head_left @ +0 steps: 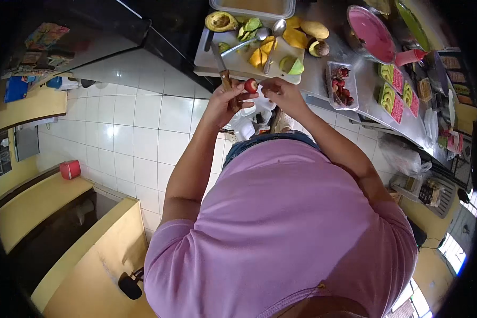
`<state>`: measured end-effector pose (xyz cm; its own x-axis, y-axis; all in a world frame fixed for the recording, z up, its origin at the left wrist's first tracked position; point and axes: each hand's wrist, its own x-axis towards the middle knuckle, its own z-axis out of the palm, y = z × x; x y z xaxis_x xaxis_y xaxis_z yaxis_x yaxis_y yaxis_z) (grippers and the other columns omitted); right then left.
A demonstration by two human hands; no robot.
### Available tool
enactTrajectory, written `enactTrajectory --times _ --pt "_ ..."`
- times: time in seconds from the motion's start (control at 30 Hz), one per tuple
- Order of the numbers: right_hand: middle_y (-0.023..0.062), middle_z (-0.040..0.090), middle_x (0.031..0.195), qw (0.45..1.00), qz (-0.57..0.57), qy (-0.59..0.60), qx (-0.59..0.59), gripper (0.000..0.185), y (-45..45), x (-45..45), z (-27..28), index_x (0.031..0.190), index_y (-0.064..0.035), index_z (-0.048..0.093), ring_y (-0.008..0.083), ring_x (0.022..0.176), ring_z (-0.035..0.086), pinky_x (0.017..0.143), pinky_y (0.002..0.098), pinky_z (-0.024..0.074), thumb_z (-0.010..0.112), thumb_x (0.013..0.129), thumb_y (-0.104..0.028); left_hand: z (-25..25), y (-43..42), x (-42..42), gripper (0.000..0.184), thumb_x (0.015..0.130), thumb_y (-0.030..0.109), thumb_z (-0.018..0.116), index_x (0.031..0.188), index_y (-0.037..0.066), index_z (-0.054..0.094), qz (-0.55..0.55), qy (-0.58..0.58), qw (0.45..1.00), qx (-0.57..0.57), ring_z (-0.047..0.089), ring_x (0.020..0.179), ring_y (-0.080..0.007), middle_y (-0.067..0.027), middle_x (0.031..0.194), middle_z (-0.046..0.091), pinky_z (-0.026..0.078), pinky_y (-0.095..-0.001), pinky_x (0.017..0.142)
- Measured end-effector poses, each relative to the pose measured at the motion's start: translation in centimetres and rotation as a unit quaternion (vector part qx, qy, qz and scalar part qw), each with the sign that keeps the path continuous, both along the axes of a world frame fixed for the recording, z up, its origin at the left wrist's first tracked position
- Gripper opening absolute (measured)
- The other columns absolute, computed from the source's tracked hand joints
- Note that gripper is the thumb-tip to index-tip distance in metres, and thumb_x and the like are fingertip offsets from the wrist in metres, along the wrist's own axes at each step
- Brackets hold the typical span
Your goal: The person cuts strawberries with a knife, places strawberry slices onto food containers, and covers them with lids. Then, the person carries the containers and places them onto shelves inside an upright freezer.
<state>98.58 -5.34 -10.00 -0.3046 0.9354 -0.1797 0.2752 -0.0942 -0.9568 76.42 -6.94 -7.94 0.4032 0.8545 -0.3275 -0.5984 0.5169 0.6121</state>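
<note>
In my head view, the left hand (229,103) is at upper centre of the frame; its fingers are closed around a knife (226,79), and they also hold a red fruit (250,85). The right hand (286,96) is just beside this fruit with bent fingers; I cannot tell if they grip something. Above both hands, on the tabletop (314,64), I see a cutting board (206,59) carrying cut fruit and two spoons (279,27).
</note>
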Motion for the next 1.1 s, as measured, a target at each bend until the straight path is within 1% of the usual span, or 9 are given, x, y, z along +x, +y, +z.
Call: enactTrajectory --times 0.1,0.23,0.33,0.53,0.7,0.77,0.97,1.0,1.1 --pt "0.0084 0.068 0.098 0.997 0.017 -0.013 0.079 0.03 0.8 -1.0 4.1 0.108 -0.0031 0.067 0.0163 0.084 0.067 0.075 0.0286 0.053 0.073 0.083 -0.02 0.4 -0.2 1.1 0.018 0.091 0.012 0.063 0.099 0.004 0.05 0.037 0.04 0.999 0.001 0.068 0.097 -0.0283 -0.014 0.103 0.065 0.06 -0.0337 0.074" --pt "0.0076 0.065 0.095 0.985 0.05 0.028 0.164 0.023 2.2 -1.3 5.1 0.103 -0.004 0.069 0.0154 0.082 0.065 0.073 0.0285 0.0525 0.073 0.083 -0.014 0.5 0.1 1.8 0.018 0.09 0.012 0.064 0.099 0.003 0.05 0.079 0.024 0.997 -0.008 0.068 0.094 -0.0246 -0.0124 0.1 0.065 0.06 -0.0332 0.074" --pt "0.0047 0.064 0.092 0.987 0.055 0.097 0.118 0.014 2.3 -1.3 6.0 0.093 -0.0016 0.068 0.011 0.081 0.061 0.07 0.0255 0.0483 0.073 0.082 -0.01 0.6 -0.3 2.0 0.018 0.09 0.011 0.064 0.099 0.003 0.05 0.102 0.012 0.995 0.012 0.067 0.092 -0.0214 -0.0108 0.098 0.064 0.06 -0.033 0.076" --pt "0.0096 0.06 0.085 0.941 0.131 -0.057 0.306 0.012 2.1 -0.9 7.2 0.086 -0.0027 0.064 0.0218 0.075 0.061 0.066 0.0319 0.0485 0.071 0.081 -0.011 1.5 -0.6 3.7 0.016 0.091 0.009 0.062 0.101 0.002 0.051 0.165 -0.006 0.986 0.034 0.063 0.101 -0.0235 -0.0149 0.113 0.061 0.054 -0.0368 0.089" --pt "0.008 0.06 0.084 0.937 0.204 -0.088 0.269 0.012 1.5 -0.4 6.6 0.081 -0.0054 0.062 0.0242 0.075 0.061 0.066 0.0357 0.0481 0.072 0.077 -0.012 1.9 0.0 2.7 0.032 0.088 0.011 0.064 0.115 0.0 0.051 0.181 -0.072 0.977 0.089 0.062 0.108 -0.0277 -0.0204 0.132 0.052 0.053 -0.036 0.09" --pt "0.0071 0.064 0.086 0.923 0.242 -0.163 0.25 0.013 2.0 0.2 5.5 0.086 -0.0101 0.065 0.0272 0.085 0.062 0.072 0.0394 0.0497 0.068 0.078 -0.02 2.0 0.0 2.0 0.039 0.087 0.013 0.066 0.12 -0.001 0.05 0.144 -0.128 0.977 0.088 0.063 0.106 -0.0283 -0.0243 0.136 0.048 0.055 -0.0356 0.086" --pt "0.0037 0.063 0.108 0.894 0.248 -0.265 0.26 0.021 3.5 2.4 4.7 0.099 -0.0118 0.068 0.025 0.103 0.059 0.087 0.0367 0.0495 0.068 0.079 -0.018 1.5 -0.1 1.4 0.038 0.087 0.011 0.065 0.122 0.002 0.051 0.124 -0.178 0.972 0.087 0.064 0.105 -0.0292 -0.0267 0.14 0.043 0.056 -0.0357 0.083" --pt "0.0049 0.062 0.111 0.87 0.191 -0.293 0.349 0.03 4.0 3.5 3.8 0.106 -0.011 0.066 0.0269 0.105 0.059 0.087 0.0378 0.0502 0.07 0.077 -0.018 1.7 0.0 1.3 0.029 0.088 0.01 0.064 0.114 0.005 0.053 0.118 -0.153 0.978 0.081 0.063 0.106 -0.0292 -0.0261 0.14 0.043 0.055 -0.0348 0.082" --pt "0.0106 0.054 0.121 0.869 0.125 -0.407 0.253 0.043 5.9 5.9 4.9 0.121 -0.016 0.059 0.0286 0.105 0.06 0.087 0.0387 0.052 0.069 0.08 -0.02 1.2 0.2 1.1 0.016 0.089 0.009 0.062 0.099 0.009 0.05 0.106 -0.097 0.986 0.085 0.061 0.109 -0.0298 -0.0243 0.138 0.046 0.054 -0.0343 0.081"
